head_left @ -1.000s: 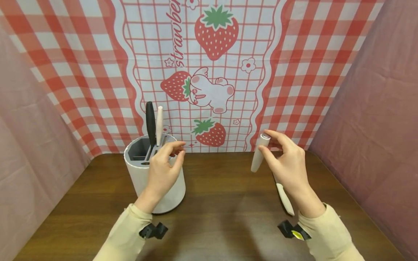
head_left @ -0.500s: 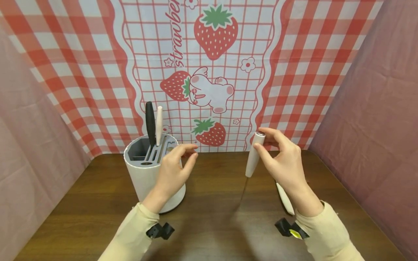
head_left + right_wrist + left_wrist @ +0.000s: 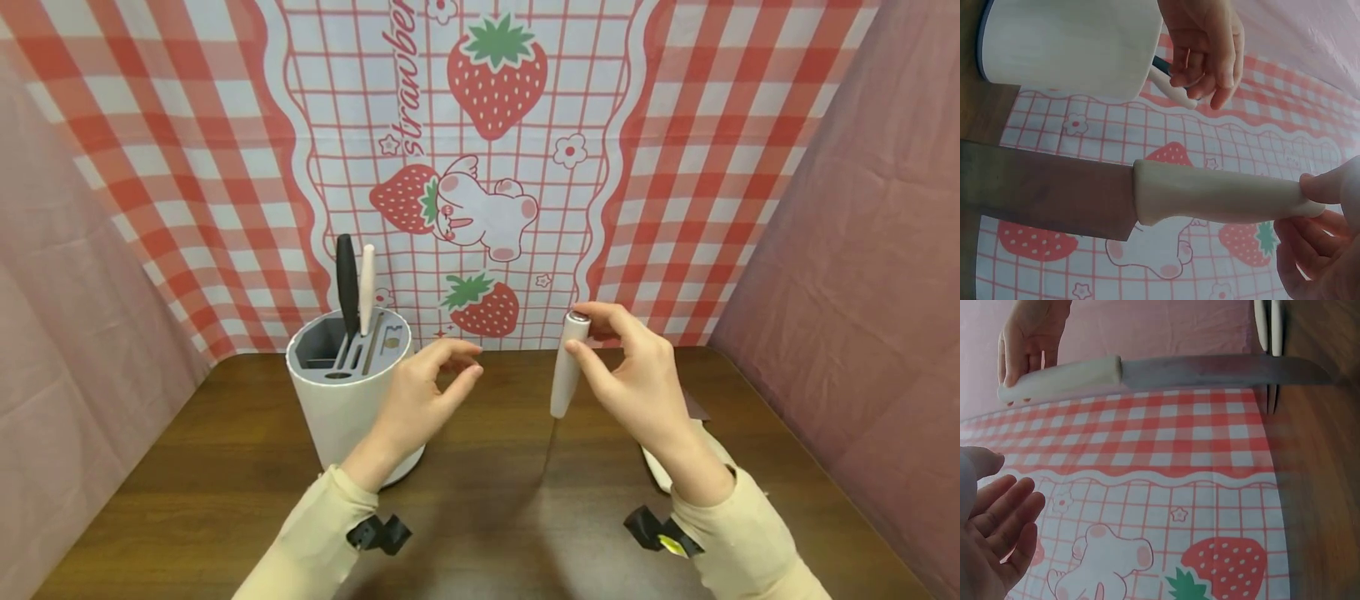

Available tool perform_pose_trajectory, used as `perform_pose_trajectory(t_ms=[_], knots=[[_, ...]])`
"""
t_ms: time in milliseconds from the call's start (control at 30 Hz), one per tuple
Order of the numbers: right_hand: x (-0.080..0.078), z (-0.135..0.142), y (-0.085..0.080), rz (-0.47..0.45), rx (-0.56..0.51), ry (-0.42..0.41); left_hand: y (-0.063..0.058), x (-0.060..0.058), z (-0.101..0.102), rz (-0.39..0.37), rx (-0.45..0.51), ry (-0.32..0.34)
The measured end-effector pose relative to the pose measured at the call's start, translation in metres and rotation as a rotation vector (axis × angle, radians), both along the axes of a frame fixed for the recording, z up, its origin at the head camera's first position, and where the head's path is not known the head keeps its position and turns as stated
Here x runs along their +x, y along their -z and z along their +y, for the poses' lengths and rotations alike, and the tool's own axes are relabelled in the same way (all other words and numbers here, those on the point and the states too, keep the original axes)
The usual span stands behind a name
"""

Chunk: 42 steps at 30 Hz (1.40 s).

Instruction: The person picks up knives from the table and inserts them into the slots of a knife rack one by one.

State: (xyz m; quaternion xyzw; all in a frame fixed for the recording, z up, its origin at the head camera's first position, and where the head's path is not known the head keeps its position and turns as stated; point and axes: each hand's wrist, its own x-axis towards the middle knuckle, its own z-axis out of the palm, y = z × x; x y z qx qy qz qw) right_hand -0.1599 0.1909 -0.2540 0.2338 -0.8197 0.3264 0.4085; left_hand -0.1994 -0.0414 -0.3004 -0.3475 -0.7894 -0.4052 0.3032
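Note:
My right hand pinches the butt of a white-handled knife between thumb and fingers. The knife hangs above the table, handle up, its blade pointing down and seen nearly edge-on from the head. To its left, my left hand hovers with relaxed fingers and holds nothing. Behind that hand stands a round white knife block with a grey slotted top. A black handle and a slim white handle rise from it. Part of the block is hidden by my left hand.
Two more white-handled knives lie on the table at the right; one handle shows beside my right wrist, and a second handle appears in the left wrist view. A strawberry-print cloth hangs behind the brown table.
My right hand has carried the knife leftward, and its blade edge has come into sight below the handle. My left hand has moved right, away from the block, uncovering its slots.

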Motion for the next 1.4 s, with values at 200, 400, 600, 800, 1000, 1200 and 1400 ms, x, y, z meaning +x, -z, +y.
perform_pose_trajectory(t_ms=[200,400,600,800,1000,1200,1400], knots=[[0.001,-0.004,0.001,0.007,0.032,0.001,-0.002,0.005,0.01,-0.165,-0.037,0.051],[0.004,-0.01,-0.001,0.0,0.068,0.002,-0.004,0.007,0.019,-0.215,-0.033,0.09],[0.006,-0.014,-0.003,-0.004,0.078,-0.01,-0.008,0.009,0.028,-0.217,-0.038,0.149],[0.009,-0.018,-0.005,-0.007,0.077,-0.041,-0.009,0.01,0.032,-0.236,-0.038,0.167],[0.011,-0.022,-0.005,-0.014,0.071,-0.05,-0.009,0.012,0.033,-0.257,-0.004,0.221],[0.014,-0.025,-0.006,-0.009,0.063,-0.052,-0.009,0.015,0.035,-0.244,0.01,0.24],[0.017,-0.026,-0.005,-0.02,0.047,-0.06,-0.008,0.018,0.036,-0.261,0.018,0.264]])
